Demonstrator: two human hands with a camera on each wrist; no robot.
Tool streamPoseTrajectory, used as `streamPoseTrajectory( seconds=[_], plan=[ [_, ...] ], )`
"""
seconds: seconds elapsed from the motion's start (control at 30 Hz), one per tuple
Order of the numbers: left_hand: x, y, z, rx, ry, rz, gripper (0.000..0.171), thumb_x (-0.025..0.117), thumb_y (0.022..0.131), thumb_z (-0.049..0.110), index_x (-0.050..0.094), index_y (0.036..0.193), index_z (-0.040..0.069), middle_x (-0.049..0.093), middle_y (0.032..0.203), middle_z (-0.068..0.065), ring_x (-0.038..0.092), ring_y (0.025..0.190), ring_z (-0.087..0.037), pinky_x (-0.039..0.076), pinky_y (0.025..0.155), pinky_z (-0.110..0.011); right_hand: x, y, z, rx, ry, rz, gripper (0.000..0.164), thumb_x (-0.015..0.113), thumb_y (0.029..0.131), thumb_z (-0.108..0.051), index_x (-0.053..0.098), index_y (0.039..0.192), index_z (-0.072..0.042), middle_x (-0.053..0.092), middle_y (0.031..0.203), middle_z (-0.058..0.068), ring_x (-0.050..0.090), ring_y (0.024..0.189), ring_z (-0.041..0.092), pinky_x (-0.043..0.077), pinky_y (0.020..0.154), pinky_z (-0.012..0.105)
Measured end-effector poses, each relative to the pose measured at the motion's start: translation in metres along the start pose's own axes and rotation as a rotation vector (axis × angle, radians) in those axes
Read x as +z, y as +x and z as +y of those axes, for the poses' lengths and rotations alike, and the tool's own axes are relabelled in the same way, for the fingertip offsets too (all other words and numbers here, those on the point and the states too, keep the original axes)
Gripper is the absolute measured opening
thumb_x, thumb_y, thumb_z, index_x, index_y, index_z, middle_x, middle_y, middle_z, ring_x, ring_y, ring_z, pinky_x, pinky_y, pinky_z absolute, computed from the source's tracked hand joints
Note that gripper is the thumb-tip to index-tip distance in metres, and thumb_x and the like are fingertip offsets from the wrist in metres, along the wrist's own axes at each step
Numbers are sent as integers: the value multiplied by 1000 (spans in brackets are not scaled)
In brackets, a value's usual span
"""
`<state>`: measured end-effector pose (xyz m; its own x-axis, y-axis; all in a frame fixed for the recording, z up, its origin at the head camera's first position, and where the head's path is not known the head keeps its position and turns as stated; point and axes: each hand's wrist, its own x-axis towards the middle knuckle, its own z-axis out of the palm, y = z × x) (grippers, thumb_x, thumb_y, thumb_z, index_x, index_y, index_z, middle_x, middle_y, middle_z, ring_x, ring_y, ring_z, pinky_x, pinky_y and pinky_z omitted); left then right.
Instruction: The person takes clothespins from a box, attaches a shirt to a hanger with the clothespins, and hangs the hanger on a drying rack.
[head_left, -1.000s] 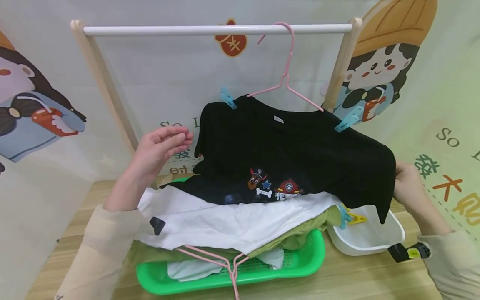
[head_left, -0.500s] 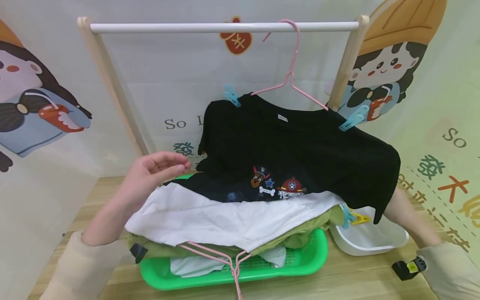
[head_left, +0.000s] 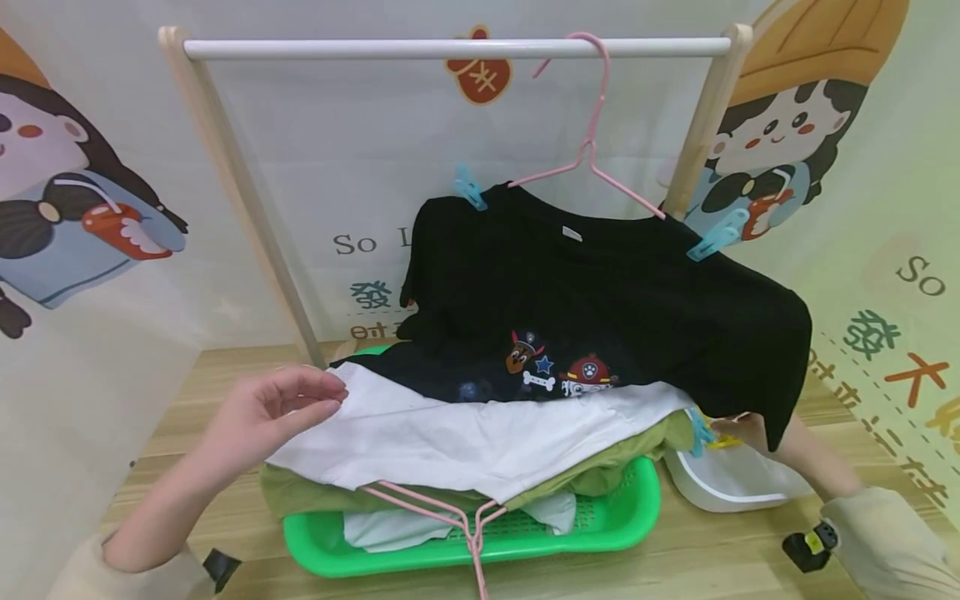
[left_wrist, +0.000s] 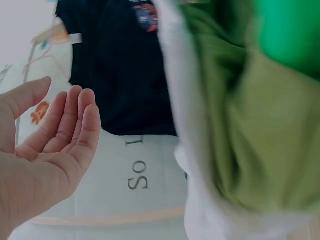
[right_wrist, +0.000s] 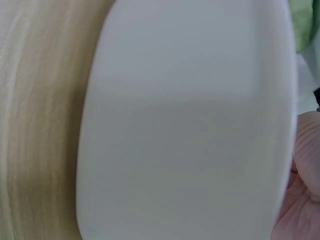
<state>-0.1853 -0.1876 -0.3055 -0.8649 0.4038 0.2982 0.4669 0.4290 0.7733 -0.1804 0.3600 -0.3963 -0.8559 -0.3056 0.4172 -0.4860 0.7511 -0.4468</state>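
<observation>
In the head view my left hand (head_left: 258,417) hovers with relaxed fingers at the left edge of a white garment (head_left: 457,437); the left wrist view shows its palm bare. My right hand (head_left: 750,427) reaches over a white plastic box (head_left: 716,498), partly hidden by the black T-shirt's sleeve. Its fingertips are right by a yellow clothespin (head_left: 724,442) and a blue clothespin (head_left: 699,432); I cannot tell whether it pinches one. The black T-shirt (head_left: 600,283) hangs from a pink hanger (head_left: 591,146), with blue clothespins (head_left: 470,187) at both shoulders.
A white rail (head_left: 375,50) on wooden posts holds the hanger. Below, a green basket (head_left: 555,543) bears the white garment and an olive green garment (head_left: 315,493). Another pink hanger (head_left: 472,533) sticks out toward the front. A printed cloth (head_left: 352,150) backs the wooden table (head_left: 720,558).
My left hand has lowered from beside the black T-shirt to the white garment's edge. My right hand has left the T-shirt's right sleeve and moved down to the white box.
</observation>
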Motion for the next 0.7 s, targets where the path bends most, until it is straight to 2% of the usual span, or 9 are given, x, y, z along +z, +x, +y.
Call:
streamPoseTrajectory(
  seconds=[0.07,0.13,0.27,0.33,0.4,0.57,0.63,0.7],
  plan=[
    [1,-6,-4,59,96,5,18,69,83,2,67,100,2,68,95,-4,64,86,-6,50,77,-16,3,-2,-1,32,-26,-41,28,73,63,20,53,75,3,50,71,1,43,63,1,42,51,24],
    [1,-11,-9,148,209,17,20,72,78,0,68,98,5,68,93,-4,63,84,-6,48,77,-14,7,-3,2,12,-20,-24,31,74,63,20,52,76,3,48,72,0,42,63,3,41,51,25],
    [1,-20,-19,336,359,41,32,78,65,-5,69,93,7,68,89,1,62,80,-11,45,77,-11,16,-5,11,-47,-28,18,33,77,56,19,55,78,6,50,70,3,44,65,3,42,52,25],
    [0,-24,-25,392,405,44,36,80,61,-6,68,93,8,68,88,2,62,79,-12,44,75,-11,22,-6,16,-84,-35,29,36,78,52,20,57,78,8,51,70,7,46,65,3,42,52,25],
    [0,-28,-31,410,432,47,38,81,58,-5,68,92,8,68,88,3,61,78,-12,44,75,-10,25,-5,21,-146,-64,43,39,80,46,18,60,78,7,52,69,10,46,63,5,41,52,25],
    [1,-36,-43,427,463,70,38,80,57,-5,68,91,7,68,87,2,62,79,-12,42,78,-8,27,-2,31,-279,-141,86,43,83,39,10,61,76,5,51,66,7,46,60,9,38,53,22],
    [2,-38,-48,446,467,83,34,79,60,-2,68,92,6,68,87,1,62,80,-12,41,80,-7,27,-1,32,-307,-151,93,45,84,38,9,60,75,4,50,65,7,46,60,9,38,54,22],
    [2,-39,-51,464,466,91,28,78,67,5,68,92,6,68,88,0,62,82,-13,41,81,-7,26,-1,32,-301,-167,90,46,85,38,8,59,76,4,49,65,6,44,60,9,38,54,23]
  ],
)
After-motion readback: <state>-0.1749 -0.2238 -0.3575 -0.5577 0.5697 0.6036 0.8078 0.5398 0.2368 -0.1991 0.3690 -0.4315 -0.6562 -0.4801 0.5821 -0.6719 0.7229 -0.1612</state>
